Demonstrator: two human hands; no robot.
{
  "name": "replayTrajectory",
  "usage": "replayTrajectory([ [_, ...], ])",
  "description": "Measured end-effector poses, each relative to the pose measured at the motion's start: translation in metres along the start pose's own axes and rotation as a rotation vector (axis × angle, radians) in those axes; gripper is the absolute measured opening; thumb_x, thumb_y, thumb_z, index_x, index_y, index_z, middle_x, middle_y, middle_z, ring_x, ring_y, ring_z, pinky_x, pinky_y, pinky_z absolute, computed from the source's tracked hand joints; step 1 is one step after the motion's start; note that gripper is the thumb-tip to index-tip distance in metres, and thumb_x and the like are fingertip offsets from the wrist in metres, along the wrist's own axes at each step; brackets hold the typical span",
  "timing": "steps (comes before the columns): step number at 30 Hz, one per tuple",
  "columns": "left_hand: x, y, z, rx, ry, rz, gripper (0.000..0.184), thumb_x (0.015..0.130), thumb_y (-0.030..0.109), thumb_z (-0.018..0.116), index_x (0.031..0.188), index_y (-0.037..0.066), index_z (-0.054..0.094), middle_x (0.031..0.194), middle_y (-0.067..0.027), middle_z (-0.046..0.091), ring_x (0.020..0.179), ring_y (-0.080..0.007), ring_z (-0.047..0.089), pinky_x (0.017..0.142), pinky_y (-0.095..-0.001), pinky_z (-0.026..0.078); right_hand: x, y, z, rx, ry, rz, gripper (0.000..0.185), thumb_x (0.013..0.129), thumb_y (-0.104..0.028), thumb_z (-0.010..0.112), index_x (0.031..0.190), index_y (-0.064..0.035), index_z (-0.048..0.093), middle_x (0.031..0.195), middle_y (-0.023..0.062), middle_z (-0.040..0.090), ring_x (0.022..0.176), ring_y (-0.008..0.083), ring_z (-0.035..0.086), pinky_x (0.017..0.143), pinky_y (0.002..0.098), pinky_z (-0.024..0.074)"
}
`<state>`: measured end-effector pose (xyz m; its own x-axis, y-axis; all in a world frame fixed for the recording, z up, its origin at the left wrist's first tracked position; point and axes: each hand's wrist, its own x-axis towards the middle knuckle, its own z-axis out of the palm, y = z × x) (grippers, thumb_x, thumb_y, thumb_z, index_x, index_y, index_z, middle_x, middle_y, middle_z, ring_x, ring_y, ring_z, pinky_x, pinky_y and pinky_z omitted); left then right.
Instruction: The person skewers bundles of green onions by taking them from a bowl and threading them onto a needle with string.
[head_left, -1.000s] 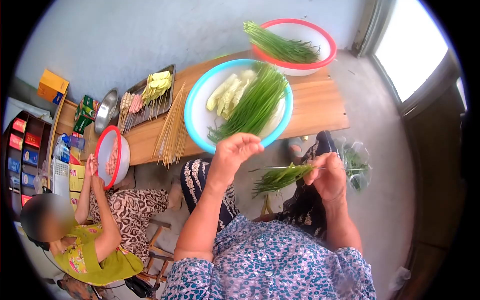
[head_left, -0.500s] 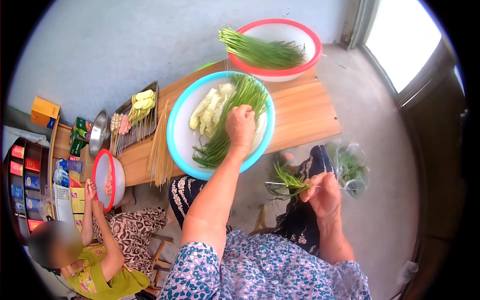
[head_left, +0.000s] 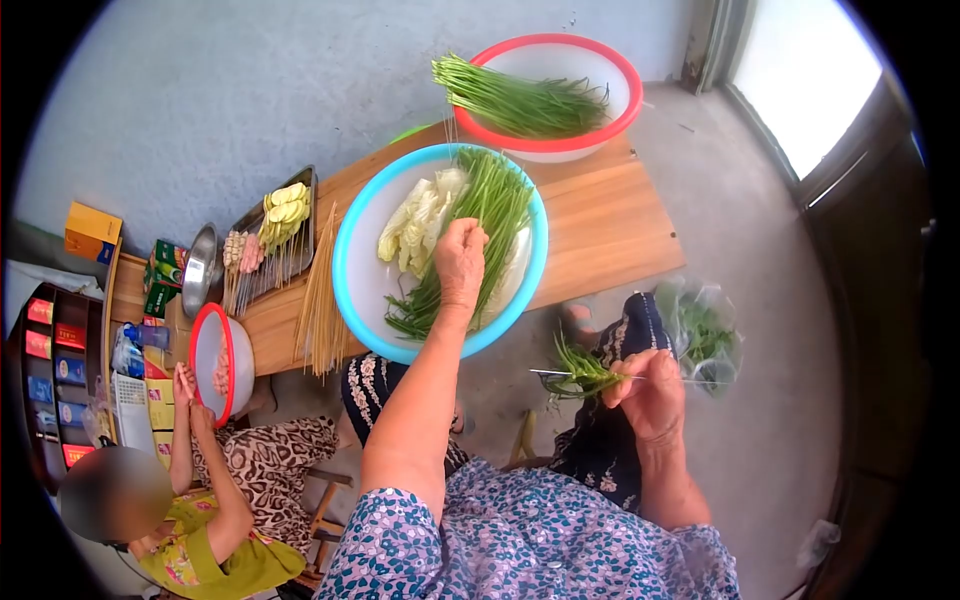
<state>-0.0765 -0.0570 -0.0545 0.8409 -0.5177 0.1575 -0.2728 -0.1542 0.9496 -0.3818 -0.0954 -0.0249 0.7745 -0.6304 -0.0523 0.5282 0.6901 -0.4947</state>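
My left hand (head_left: 460,262) reaches into the blue-rimmed basin (head_left: 360,325), its fingers closed on the long green stalks (head_left: 500,195) there. Pale leafy vegetable pieces (head_left: 408,235) lie beside the stalks. Over my lap, my right hand (head_left: 648,392) grips a thin metal skewer (head_left: 545,372) that sticks out on both sides of the fingers. Folded green stalks (head_left: 582,376) sit on the skewer against my fingertips.
Behind stands a red-rimmed basin (head_left: 625,65) of green stalks. Bamboo sticks (head_left: 318,310), a tray (head_left: 313,190) of skewered food and a metal bowl (head_left: 200,268) lie leftward. A co-worker (head_left: 215,520) sits by another red-rimmed basin (head_left: 235,385). A plastic bag of greens (head_left: 708,335) is at right.
My left hand has gone from above the basin's near rim onto the stalks inside and closed, then shifted slightly left. My right hand still holds the skewer, lower in view.
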Motion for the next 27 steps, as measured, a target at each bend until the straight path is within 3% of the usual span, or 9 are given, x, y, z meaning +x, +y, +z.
replayTrajectory([
  [2,-0.001,-0.005,0.006,0.129,0.020,0.159,0.012,0.082,0.012,0.057,0.087,0.002,0.062,0.074,-0.0145,0.063,0.065,-0.0253,0.060,0.063,-0.0322,0.047,0.002,0.004,0.001,-0.009,-0.021,0.005,0.043,0.093,-0.035,0.050,0.089,0.0062,0.061,0.073,0.0190,0.063,0.061,0.0300,0.061,0.059,0.0372,0.0524],
  [6,-0.011,0.010,0.013,0.257,0.004,0.205,0.011,0.079,0.011,0.058,0.086,0.004,0.063,0.073,-0.0132,0.064,0.069,-0.0271,0.061,0.065,-0.0344,0.048,0.002,0.005,0.004,-0.025,-0.019,0.005,0.044,0.092,-0.037,0.050,0.090,0.0062,0.061,0.072,0.0186,0.063,0.062,0.0295,0.062,0.060,0.0371,0.0526],
  [8,-0.016,0.016,0.012,0.587,0.042,0.362,0.008,0.075,0.011,0.060,0.081,0.005,0.063,0.071,-0.0118,0.064,0.071,-0.0294,0.062,0.067,-0.0365,0.049,0.002,0.005,0.003,-0.024,-0.016,0.003,0.045,0.092,-0.037,0.050,0.090,0.0061,0.061,0.072,0.0185,0.063,0.062,0.0295,0.062,0.059,0.0370,0.0526],
  [10,-0.020,0.022,0.010,0.619,0.078,0.348,0.006,0.073,0.010,0.059,0.074,0.006,0.063,0.069,-0.0110,0.064,0.072,-0.0303,0.062,0.068,-0.0365,0.050,0.002,0.005,0.003,-0.023,-0.012,0.001,0.045,0.092,-0.037,0.050,0.090,0.0061,0.061,0.072,0.0184,0.063,0.062,0.0294,0.062,0.059,0.0370,0.0526],
  [12,-0.021,0.019,0.008,0.318,0.100,0.139,0.008,0.075,0.009,0.058,0.077,0.004,0.064,0.069,-0.0132,0.063,0.073,-0.0311,0.062,0.068,-0.0363,0.049,0.002,0.006,0.004,-0.025,-0.002,-0.002,0.045,0.092,-0.037,0.050,0.091,0.0065,0.061,0.072,0.0183,0.063,0.061,0.0293,0.062,0.058,0.0368,0.0526],
  [15,-0.018,0.014,-0.003,0.086,0.065,0.067,0.012,0.077,0.008,0.057,0.084,0.003,0.064,0.075,-0.0163,0.064,0.075,-0.0313,0.062,0.068,-0.0367,0.049,0.003,0.007,0.002,-0.024,-0.022,-0.010,0.045,0.093,-0.037,0.049,0.091,0.0068,0.060,0.073,0.0183,0.063,0.062,0.0295,0.062,0.059,0.0370,0.0526],
  [19,-0.010,0.007,-0.002,0.145,0.057,0.139,0.014,0.079,0.010,0.057,0.089,0.003,0.064,0.083,-0.0172,0.064,0.077,-0.0324,0.062,0.069,-0.0376,0.049,0.003,0.009,0.008,-0.017,-0.025,0.019,0.045,0.093,-0.037,0.049,0.091,0.0070,0.060,0.073,0.0185,0.063,0.063,0.0297,0.062,0.060,0.0374,0.0525],
  [21,-0.008,0.005,0.008,0.342,0.116,0.206,0.015,0.079,0.014,0.058,0.088,0.005,0.065,0.085,-0.0151,0.063,0.077,-0.0332,0.061,0.069,-0.0392,0.048,0.003,0.011,0.007,-0.015,-0.028,0.045,0.046,0.093,-0.037,0.049,0.091,0.0069,0.060,0.074,0.0184,0.063,0.064,0.0297,0.062,0.061,0.0377,0.0523],
  [27,-0.004,0.008,0.023,0.592,0.116,0.168,0.016,0.078,0.021,0.059,0.085,0.010,0.067,0.082,-0.0123,0.059,0.079,-0.0324,0.059,0.069,-0.0423,0.047,0.005,0.012,0.008,-0.023,-0.038,0.031,0.046,0.093,-0.038,0.049,0.091,0.0069,0.060,0.074,0.0182,0.063,0.064,0.0294,0.062,0.060,0.0376,0.0522],
])
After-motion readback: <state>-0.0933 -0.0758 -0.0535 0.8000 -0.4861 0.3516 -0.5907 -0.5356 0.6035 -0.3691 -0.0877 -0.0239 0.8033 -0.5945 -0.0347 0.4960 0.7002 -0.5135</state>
